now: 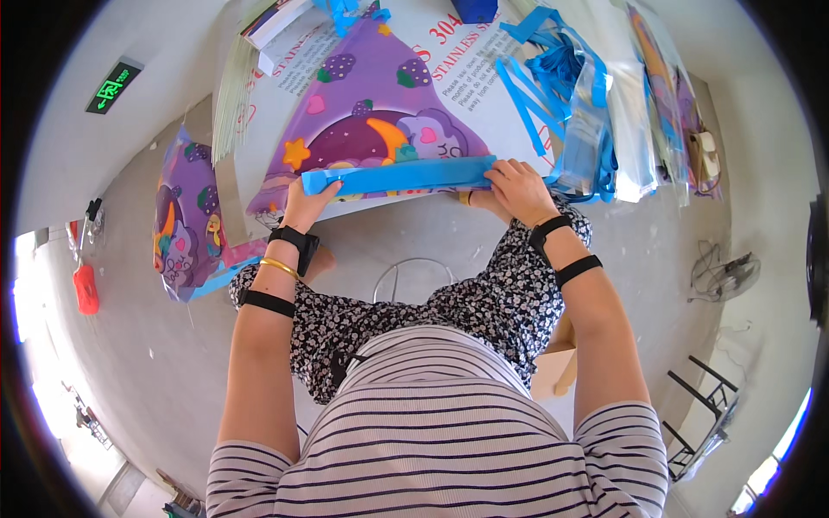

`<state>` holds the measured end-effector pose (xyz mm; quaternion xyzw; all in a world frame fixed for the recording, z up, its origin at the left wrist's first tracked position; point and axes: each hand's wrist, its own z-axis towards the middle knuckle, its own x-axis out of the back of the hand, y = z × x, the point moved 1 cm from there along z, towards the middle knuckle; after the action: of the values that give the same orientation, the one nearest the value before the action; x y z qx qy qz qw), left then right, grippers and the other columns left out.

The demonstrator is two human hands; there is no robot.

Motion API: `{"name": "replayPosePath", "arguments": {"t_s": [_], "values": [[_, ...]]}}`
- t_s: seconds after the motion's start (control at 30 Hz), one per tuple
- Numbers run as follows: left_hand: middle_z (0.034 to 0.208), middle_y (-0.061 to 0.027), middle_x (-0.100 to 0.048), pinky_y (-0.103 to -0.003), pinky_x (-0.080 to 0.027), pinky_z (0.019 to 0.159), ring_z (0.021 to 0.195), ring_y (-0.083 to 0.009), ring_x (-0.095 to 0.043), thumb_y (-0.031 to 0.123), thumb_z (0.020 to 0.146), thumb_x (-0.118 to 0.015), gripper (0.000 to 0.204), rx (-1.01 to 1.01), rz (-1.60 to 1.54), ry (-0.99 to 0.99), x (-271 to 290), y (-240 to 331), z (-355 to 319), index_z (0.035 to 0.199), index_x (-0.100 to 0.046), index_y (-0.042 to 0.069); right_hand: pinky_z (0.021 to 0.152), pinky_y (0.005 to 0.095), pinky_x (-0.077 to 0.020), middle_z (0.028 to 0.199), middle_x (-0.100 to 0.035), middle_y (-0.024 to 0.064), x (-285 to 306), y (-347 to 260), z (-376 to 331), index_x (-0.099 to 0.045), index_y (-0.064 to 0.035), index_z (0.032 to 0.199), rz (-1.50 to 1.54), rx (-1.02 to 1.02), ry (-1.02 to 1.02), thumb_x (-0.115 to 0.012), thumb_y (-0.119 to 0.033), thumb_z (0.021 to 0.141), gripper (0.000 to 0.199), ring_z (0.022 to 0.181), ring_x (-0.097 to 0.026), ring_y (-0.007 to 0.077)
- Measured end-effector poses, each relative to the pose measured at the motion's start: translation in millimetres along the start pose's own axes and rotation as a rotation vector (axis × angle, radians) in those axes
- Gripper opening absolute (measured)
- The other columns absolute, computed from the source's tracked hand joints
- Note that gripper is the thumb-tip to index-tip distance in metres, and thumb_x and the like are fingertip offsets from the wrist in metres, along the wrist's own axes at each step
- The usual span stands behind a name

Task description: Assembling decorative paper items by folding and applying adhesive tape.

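Note:
A blue strip (397, 176) lies stretched along the near edge of a purple printed sheet (380, 82), which tapers away from me and shows berries, stars and a moon. My left hand (308, 205) is closed on the strip's left end, its thumb over the top. At the other end my right hand (521, 190) grips the strip, fingers bent over it. Beneath both hands, the sheet's near border is partly hidden by the strip. The sheet rests on a white printed board (471, 99).
Loose blue strips (566, 73) and clear plastic film (635, 129) lie at the board's right side. A similar purple sheet (181, 216) hangs at the left. Farther off are a fan (725, 272) on the right and a red object (85, 288) on the left.

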<state>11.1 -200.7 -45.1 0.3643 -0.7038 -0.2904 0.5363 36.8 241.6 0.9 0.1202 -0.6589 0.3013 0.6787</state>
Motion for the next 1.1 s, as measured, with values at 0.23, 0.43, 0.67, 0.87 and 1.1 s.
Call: {"name": "replayPosePath", "arguments": {"t_s": [0.23, 0.43, 0.67, 0.87, 1.1], "values": [[0.084, -0.0088, -0.072, -0.034, -0.054, 0.071, 0.077, -0.0164, -0.068, 0.031, 0.084, -0.085, 0.038, -0.021, 0.135, 0.049, -5.7, 7.7, 3.1, 0.103, -0.072, 0.000, 0.086, 0.0393, -0.0547, 0.110, -0.063, 0.0026, -0.8, 4.9, -19.9, -0.069, -0.0109, 0.108, 0.077, -0.088, 0.120, -0.069, -0.017, 0.085, 0.024, 0.098, -0.065, 0.0238], [0.090, -0.0149, -0.074, -0.040, -0.052, 0.083, 0.085, -0.0263, -0.070, 0.037, 0.079, -0.086, 0.050, -0.026, 0.242, 0.123, -9.0, -20.1, 10.6, 0.106, -0.070, -0.002, 0.085, 0.0416, -0.0559, 0.116, -0.062, 0.0059, 3.3, 3.8, -24.0, -0.070, -0.0119, 0.108, 0.231, -0.226, 0.095, -0.066, -0.007, 0.087, 0.022, 0.101, -0.066, 0.0275], [0.100, -0.0203, -0.073, -0.047, -0.050, 0.093, 0.100, -0.0352, -0.069, 0.046, 0.076, -0.086, 0.064, 0.084, 0.191, 0.050, -11.8, -18.8, 13.3, 0.111, -0.067, -0.004, 0.080, 0.0369, -0.0564, 0.110, -0.062, 0.0089, -9.0, 25.9, -20.2, -0.070, -0.0077, 0.108, 0.687, -0.532, 0.363, -0.065, -0.001, 0.091, 0.020, 0.089, -0.068, 0.0255], [0.092, -0.0173, -0.073, -0.047, -0.049, 0.089, 0.090, -0.0347, -0.069, 0.044, 0.077, -0.086, 0.054, 0.033, 0.248, 0.128, -8.2, -21.4, 9.3, 0.104, -0.069, 0.001, 0.091, 0.0435, -0.0507, 0.109, -0.058, 0.0167, -29.8, 14.3, -26.1, -0.057, -0.0085, 0.128, 0.512, -0.636, 0.223, -0.083, -0.022, 0.073, 0.063, 0.105, -0.058, 0.0337], [0.088, -0.0150, -0.072, -0.046, -0.047, 0.087, 0.088, -0.0337, -0.069, 0.042, 0.078, -0.085, 0.042, -0.007, 0.221, 0.129, -9.1, -9.6, 7.4, 0.094, -0.072, 0.006, 0.088, 0.0453, -0.0494, 0.104, -0.058, 0.0143, -61.0, 1.8, -19.2, -0.059, -0.0059, 0.119, 0.489, -0.840, 0.291, -0.081, -0.018, 0.075, 0.051, 0.104, -0.057, 0.0344]]}}
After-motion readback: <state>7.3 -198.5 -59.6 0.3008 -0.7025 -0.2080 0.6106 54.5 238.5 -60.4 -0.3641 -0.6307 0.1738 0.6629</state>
